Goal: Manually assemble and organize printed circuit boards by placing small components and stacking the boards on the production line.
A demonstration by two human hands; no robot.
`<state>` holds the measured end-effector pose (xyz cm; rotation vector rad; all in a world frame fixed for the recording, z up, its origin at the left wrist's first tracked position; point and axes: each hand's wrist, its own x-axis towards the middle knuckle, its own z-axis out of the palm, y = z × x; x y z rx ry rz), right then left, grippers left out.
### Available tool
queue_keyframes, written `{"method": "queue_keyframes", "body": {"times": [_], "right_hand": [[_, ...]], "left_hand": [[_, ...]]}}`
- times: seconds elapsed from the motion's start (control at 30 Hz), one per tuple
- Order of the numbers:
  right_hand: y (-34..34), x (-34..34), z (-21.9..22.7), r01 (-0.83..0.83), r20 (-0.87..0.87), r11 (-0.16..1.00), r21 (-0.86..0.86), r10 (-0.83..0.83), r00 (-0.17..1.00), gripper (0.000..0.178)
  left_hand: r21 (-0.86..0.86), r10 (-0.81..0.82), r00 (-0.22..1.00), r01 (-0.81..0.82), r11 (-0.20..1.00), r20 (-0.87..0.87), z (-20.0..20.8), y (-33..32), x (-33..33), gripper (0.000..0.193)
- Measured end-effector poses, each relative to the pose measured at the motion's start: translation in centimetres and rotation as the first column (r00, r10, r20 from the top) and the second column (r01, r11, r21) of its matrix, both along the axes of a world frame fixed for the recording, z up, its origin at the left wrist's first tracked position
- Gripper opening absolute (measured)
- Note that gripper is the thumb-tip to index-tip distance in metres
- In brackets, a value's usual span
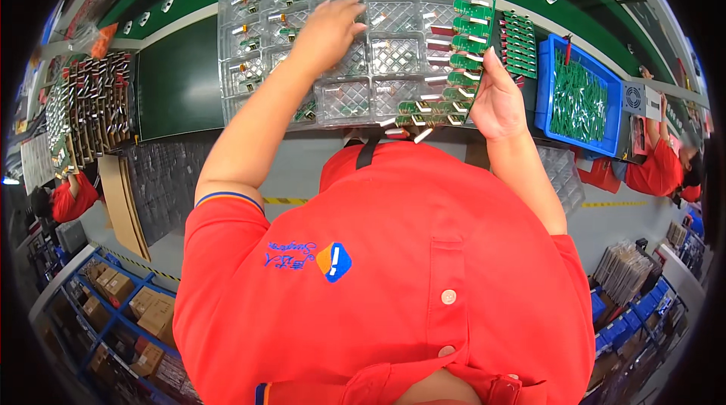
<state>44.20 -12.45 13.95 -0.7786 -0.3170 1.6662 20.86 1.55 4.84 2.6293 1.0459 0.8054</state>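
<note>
My left hand (333, 34) is over the middle of a clear plastic tray (321, 102) with many compartments. Its fingers are stretched out and a little apart, and nothing shows in them. What lies right beneath the palm is hidden. Small green circuit boards (248, 40) with white and orange parts sit in the compartments on the tray's left side. At the tray's right edge, my right hand (499, 99) grips a strip of joined green circuit boards (470, 43) by its long edge. White connectors and red pieces stick out from the strip to the left.
Right of the strip lies another panel of green boards (519, 43). Beyond it stands a blue bin (546, 95) full of thin green strips. Many stacked boards (94, 106) stand at the far left. Other people in red (654, 170) work at both sides.
</note>
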Motion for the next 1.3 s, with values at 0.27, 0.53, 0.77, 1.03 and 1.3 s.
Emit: {"method": "queue_keyframes", "body": {"times": [0.27,0.53,0.77,1.03,1.3], "right_hand": [[0.6,0.1,-0.4,0.052,0.121,0.996,0.068,-0.06,0.991,0.029],[0.3,0.5,-1.1,-0.025,-0.043,0.995,0.095,0.029,0.999,0.029],[0.7,-1.0,-0.3,0.046,0.009,0.999,0.024,-0.047,0.999,0.03],[0.8,-1.4,-0.9,0.032,0.037,0.999,0.029,-0.033,0.999,0.029],[0.9,-1.6,-1.1,0.053,0.063,0.998,0.041,-0.056,0.996,0.028]], "left_hand": [[-0.705,-0.046,0.886,0.397,0.588,0.461,6.9,-11.5,4.0,0.034],[-0.647,0.348,0.667,0.738,-0.191,0.659,6.2,-10.8,3.1,0.042],[-0.649,0.135,0.89,0.207,0.732,0.436,3.9,-7.1,-0.9,0.031],[-0.691,-0.058,0.931,0.309,0.654,0.361,6.6,-12.3,0.7,0.024],[-0.734,0.314,0.748,0.653,-0.186,0.585,5.9,-12.8,1.1,0.04]]}}
